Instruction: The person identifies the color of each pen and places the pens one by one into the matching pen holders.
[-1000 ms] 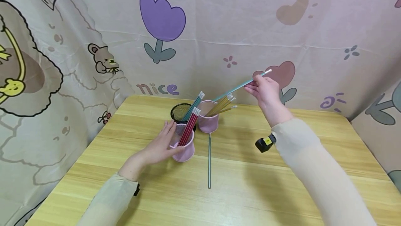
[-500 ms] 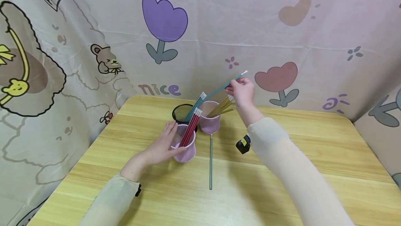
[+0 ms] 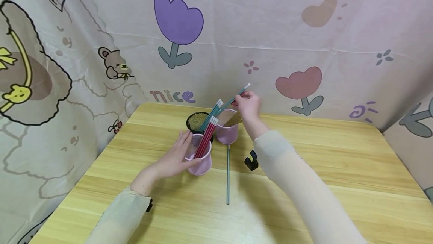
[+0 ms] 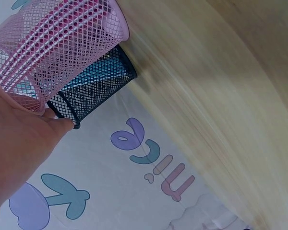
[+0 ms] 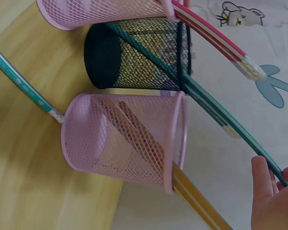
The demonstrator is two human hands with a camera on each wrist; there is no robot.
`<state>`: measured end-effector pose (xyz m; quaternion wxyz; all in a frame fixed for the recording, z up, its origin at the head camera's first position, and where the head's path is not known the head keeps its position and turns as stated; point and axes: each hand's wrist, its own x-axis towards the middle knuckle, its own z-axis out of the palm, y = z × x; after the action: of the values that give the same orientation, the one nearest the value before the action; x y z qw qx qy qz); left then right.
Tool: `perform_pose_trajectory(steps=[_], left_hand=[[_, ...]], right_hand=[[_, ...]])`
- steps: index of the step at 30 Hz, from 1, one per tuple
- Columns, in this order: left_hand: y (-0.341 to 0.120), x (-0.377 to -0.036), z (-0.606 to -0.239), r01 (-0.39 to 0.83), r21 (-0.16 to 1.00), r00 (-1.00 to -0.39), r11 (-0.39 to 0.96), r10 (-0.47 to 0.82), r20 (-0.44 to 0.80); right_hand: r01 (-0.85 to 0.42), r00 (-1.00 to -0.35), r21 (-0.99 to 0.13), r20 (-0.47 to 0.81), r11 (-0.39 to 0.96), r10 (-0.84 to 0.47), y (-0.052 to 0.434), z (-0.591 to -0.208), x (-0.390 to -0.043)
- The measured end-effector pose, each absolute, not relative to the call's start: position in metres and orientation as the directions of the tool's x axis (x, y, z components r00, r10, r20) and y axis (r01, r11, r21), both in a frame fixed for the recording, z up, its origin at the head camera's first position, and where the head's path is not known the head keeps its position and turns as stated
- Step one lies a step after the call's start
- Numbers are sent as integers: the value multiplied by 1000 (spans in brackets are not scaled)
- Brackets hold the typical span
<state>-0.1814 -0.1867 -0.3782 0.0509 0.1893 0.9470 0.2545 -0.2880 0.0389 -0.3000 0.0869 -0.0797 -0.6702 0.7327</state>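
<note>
My left hand (image 3: pixel 170 158) holds the front pink mesh pencil holder (image 3: pixel 200 167), thumb across its front and fingers along its far-left side, close to the black holder's rim. Several red pencils (image 3: pixel 205 138) lean in that pink holder. My right hand (image 3: pixel 248 108) pinches a teal pencil (image 3: pixel 233 99) near its eraser end. In the right wrist view, its lower part slants into the black mesh pencil holder (image 5: pixel 103 57), beside other teal pencils (image 5: pixel 211 112). The back pink holder (image 5: pixel 129 167) has several yellow pencils (image 5: pixel 197 196); in the head view my right hand partly covers them.
One loose teal pencil (image 3: pixel 228 176) lies on the wooden table (image 3: pixel 169 214), its eraser end near the back pink holder. A printed cloth (image 3: pixel 230 29) hangs behind the table. Black wrist cameras (image 3: pixel 251 160) are on both arms.
My right hand has moved left and lower with the teal pencil, from beyond the back pink holder to over the black one. The pencil stands steeper. My left hand stays on the front holder.
</note>
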Motion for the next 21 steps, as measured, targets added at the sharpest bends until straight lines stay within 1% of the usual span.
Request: perform_pose_trajectory(steps=[7, 14, 21], left_hand=[[-187, -183, -380, 331, 495, -923, 804, 384, -5], [-187, -182, -378, 325, 502, -924, 801, 382, -12], [-188, -183, -380, 328, 493, -924, 806, 382, -8]], right_hand=[[13, -979, -998, -25, -60, 203, 30, -309, -287], [39, -984, -999, -34, 22, 173, 24, -317, -286], [68, -990, -996, -61, 56, 125, 19, -324, -286]])
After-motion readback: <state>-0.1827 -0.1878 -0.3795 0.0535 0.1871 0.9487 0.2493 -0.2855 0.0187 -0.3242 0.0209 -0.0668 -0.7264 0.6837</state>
